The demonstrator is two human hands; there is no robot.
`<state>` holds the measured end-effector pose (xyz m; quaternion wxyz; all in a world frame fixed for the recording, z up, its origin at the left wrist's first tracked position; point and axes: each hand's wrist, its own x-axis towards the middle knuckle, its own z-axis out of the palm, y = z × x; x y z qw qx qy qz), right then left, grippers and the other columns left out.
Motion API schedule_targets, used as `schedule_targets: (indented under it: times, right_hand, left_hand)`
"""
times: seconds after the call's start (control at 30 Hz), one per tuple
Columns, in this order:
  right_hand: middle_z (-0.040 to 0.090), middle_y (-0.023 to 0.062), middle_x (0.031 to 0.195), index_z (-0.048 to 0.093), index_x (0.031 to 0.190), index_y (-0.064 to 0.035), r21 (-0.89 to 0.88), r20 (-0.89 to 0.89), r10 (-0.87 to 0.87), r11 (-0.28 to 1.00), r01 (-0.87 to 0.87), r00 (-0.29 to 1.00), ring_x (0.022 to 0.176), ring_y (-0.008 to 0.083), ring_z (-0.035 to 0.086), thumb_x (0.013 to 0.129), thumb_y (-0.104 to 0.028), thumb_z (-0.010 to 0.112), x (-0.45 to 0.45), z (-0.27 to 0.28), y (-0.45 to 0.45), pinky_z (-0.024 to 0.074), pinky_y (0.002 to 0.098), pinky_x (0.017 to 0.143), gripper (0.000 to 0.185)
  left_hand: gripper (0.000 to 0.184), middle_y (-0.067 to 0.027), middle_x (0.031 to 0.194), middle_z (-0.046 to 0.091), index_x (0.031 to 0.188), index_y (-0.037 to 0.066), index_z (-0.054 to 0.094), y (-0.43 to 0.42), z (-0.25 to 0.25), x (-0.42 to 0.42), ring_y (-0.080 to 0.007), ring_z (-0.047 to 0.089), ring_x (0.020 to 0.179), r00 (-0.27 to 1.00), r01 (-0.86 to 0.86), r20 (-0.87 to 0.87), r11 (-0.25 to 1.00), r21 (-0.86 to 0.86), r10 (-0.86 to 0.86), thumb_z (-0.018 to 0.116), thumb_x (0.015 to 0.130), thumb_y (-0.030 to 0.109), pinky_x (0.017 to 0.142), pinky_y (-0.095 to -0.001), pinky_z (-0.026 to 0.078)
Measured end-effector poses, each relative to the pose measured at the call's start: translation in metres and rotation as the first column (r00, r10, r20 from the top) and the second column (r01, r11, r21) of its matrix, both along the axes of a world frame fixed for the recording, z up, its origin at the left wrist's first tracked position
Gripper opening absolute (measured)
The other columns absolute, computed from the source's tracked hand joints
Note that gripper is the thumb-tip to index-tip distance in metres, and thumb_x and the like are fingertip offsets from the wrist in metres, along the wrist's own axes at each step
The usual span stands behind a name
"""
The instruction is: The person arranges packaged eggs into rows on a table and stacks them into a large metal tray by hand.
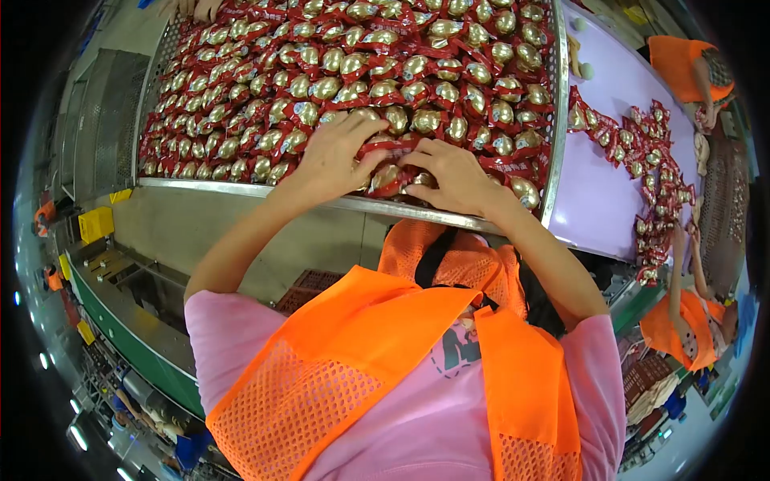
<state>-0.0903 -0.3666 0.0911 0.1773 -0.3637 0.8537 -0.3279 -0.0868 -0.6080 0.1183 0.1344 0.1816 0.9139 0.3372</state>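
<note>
A large metal tray (265, 191) holds many rows of red-and-gold packets (321, 88), each with an egg-shaped bulge and red ends. Near the tray's front edge, one such packet (387, 179) lies between my two hands. My left hand (335, 159) is closed, with thumb and curled fingers at the left side and upper end of this packet. Curled round its right side are the fingers of my right hand (455, 175), thumb low and index finger above. My fingertips partly hide the packet's ends.
Right of the tray, a pale purple table (597, 192) bears a pile of similar packets (654, 168). Co-workers in orange vests (682, 329) reach toward it. Another person's hand (207, 8) touches the tray's far left. A yellow crate (96, 224) stands left.
</note>
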Motion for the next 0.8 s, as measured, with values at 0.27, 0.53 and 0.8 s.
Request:
schedule_targets:
  times: [0.27,0.53,0.8]
  right_hand:
    - [0.058,0.0158,0.114,0.054,0.131,-0.0078,0.020,-0.076,-0.071,0.997,0.073,0.995,0.111,0.0343,0.054,0.092,-0.034,0.062,0.026,-0.012,0.006,0.0443,0.0466,0.095,0.047]
    - [0.063,0.0132,0.110,0.062,0.118,-0.0040,-0.018,-0.493,-0.271,0.953,0.301,0.827,0.103,0.0295,0.060,0.079,-0.031,0.076,0.032,0.050,0.067,0.0408,0.0483,0.097,0.049]
    - [0.062,0.0197,0.124,0.057,0.126,0.0069,0.372,-0.497,-0.058,0.887,0.273,0.866,0.103,0.0312,0.060,0.086,-0.028,0.067,0.066,0.031,0.114,0.0321,0.0534,0.110,0.054]
  left_hand:
    - [0.031,-0.0141,0.106,0.063,0.109,0.002,0.068,-0.017,0.000,0.000,-0.0335,0.056,0.105,0.961,0.250,0.150,0.963,-0.099,-0.234,0.069,0.086,0.023,0.098,-0.0431,0.043]
    - [0.046,-0.0182,0.117,0.063,0.119,0.001,0.064,-0.014,0.017,-0.001,-0.0353,0.056,0.110,0.952,0.305,0.099,0.916,-0.259,-0.289,0.072,0.084,0.029,0.098,-0.0436,0.044]
    - [0.063,-0.0193,0.128,0.057,0.135,0.002,0.053,0.016,0.039,-0.003,-0.0370,0.057,0.109,0.953,0.227,0.262,0.930,-0.289,-0.151,0.072,0.086,0.038,0.096,-0.0474,0.045]
